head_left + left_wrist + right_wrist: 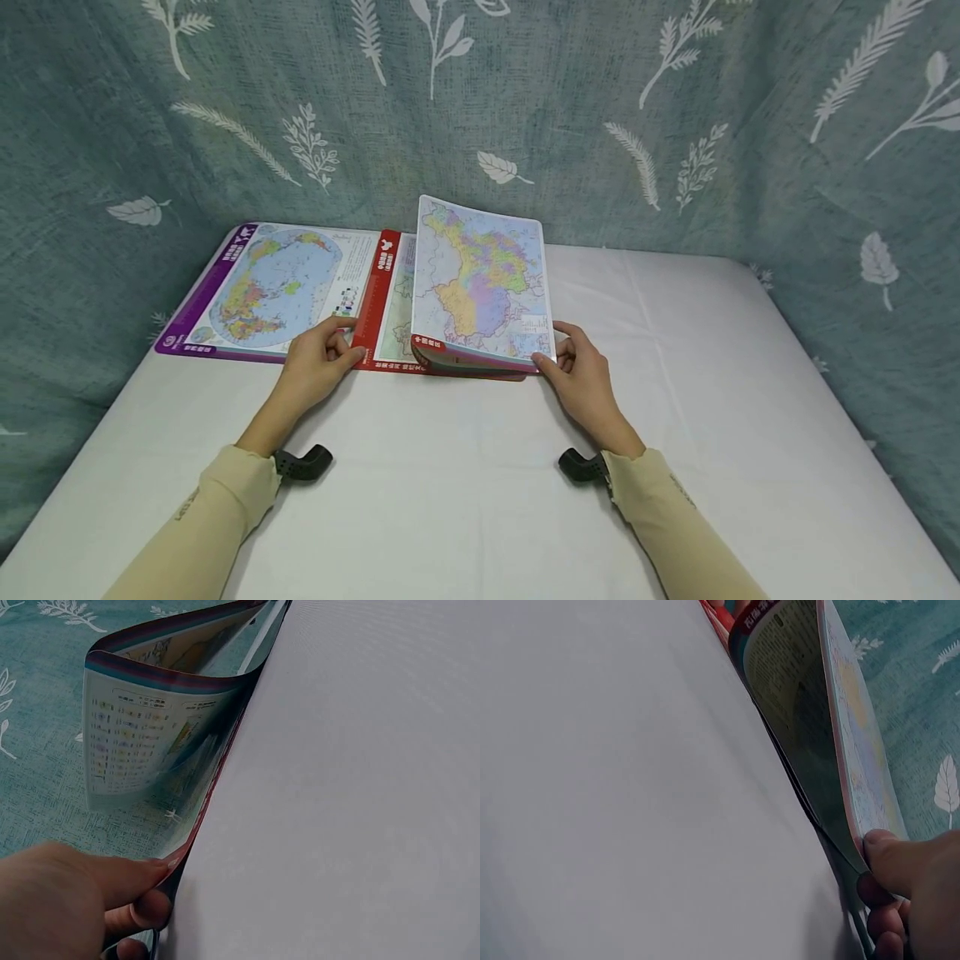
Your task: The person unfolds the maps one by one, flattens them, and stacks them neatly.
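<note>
A red-bordered map (377,292) lies at the back middle of the table, its near-left edge pinched between the thumb and fingers of my left hand (317,367). Over its right part a raised, bent panel with a coloured map (480,283) faces up. My right hand (583,375) grips that panel at its near-right corner, thumb on top and fingers curled beneath. In the left wrist view the panel's curved underside (142,735) shows printed tables. A purple-bordered world map (281,283) lies flat at the left, beside and touching the red border.
The table has a white cloth (450,500). Behind it and along both sides hangs a green curtain (555,108) with white leaf prints, close to the maps' far edges. Black curved mounts (306,463) sit at both wrists, near the cuffs.
</note>
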The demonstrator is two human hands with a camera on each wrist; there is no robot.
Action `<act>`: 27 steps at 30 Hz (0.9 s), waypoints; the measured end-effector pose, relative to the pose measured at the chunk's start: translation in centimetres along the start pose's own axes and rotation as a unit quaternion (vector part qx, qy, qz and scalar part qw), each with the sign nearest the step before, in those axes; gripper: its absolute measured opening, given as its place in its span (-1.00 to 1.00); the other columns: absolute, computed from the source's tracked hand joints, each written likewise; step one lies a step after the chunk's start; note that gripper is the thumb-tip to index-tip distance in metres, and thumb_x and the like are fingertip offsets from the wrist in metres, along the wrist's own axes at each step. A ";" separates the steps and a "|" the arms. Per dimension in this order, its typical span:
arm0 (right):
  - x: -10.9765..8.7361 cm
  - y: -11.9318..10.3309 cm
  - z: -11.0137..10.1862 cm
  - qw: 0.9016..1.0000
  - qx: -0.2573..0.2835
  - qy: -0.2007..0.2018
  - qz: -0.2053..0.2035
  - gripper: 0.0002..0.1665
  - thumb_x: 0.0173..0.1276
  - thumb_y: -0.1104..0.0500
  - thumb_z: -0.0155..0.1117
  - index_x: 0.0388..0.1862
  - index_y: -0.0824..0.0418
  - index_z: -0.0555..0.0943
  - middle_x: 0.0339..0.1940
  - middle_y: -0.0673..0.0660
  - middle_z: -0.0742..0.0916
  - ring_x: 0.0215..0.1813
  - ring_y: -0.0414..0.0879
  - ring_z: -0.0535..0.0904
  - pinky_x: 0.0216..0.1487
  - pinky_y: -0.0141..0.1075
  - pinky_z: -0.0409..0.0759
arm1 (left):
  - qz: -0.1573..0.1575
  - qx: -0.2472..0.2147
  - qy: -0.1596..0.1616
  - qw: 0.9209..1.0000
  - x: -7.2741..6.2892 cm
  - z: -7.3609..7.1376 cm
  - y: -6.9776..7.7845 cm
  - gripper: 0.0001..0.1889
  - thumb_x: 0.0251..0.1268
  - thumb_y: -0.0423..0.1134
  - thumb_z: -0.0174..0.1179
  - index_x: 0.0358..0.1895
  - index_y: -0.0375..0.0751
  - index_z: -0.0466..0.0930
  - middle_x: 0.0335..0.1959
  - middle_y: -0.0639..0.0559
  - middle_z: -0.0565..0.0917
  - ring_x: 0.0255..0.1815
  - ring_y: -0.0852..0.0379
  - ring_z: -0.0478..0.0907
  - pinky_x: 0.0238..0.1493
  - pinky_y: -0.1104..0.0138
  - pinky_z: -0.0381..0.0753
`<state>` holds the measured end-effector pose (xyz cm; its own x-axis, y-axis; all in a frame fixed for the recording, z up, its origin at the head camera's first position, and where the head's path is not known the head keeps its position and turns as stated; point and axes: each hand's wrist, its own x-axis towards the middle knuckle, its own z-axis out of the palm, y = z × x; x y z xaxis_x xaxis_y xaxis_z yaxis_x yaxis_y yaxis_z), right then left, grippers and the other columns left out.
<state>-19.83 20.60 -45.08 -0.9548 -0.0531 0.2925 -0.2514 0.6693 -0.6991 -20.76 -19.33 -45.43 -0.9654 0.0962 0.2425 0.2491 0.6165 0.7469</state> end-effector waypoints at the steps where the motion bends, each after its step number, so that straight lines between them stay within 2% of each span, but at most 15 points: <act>1: 0.0 0.1 -0.1 1.000 -0.001 -0.002 0.000 -0.27 0.42 0.18 0.49 0.48 0.31 0.42 -0.28 0.18 0.71 -0.33 -0.10 0.49 -0.27 -0.43 0.41 | -0.002 -0.002 0.000 1.000 0.0 0.0 0.0 -0.55 0.37 -0.37 0.39 0.29 -0.34 0.59 -0.55 0.01 0.56 -0.56 0.23 0.35 -0.36 0.35 0.31; 16: 0.1 1.3 -1.0 1.000 -0.004 -0.005 0.002 -0.26 0.46 0.18 0.45 0.52 0.31 0.39 -0.26 0.20 0.71 -0.33 -0.09 0.48 -0.28 -0.46 0.40 | -0.003 0.000 -0.001 1.000 0.0 0.1 0.0 -0.54 0.38 -0.35 0.39 0.31 -0.33 0.58 -0.55 0.01 0.61 -0.58 0.20 0.35 -0.32 0.32 0.32; 27: 0.0 2.6 -2.3 1.000 -0.005 0.018 0.007 -0.33 0.50 0.21 0.40 0.49 0.34 0.41 -0.24 0.24 0.75 -0.36 -0.14 0.49 -0.32 -0.52 0.39 | -0.009 0.000 -0.001 1.000 0.0 0.0 -0.2 -0.54 0.37 -0.34 0.39 0.31 -0.33 0.59 -0.55 0.01 0.62 -0.57 0.17 0.36 -0.31 0.30 0.31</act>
<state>-20.07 24.03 -45.42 -0.9515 -0.0169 0.3071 -0.2370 0.6771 -0.6967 -20.85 -19.42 -45.57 -0.9697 0.0869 0.2283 0.2322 0.6180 0.7511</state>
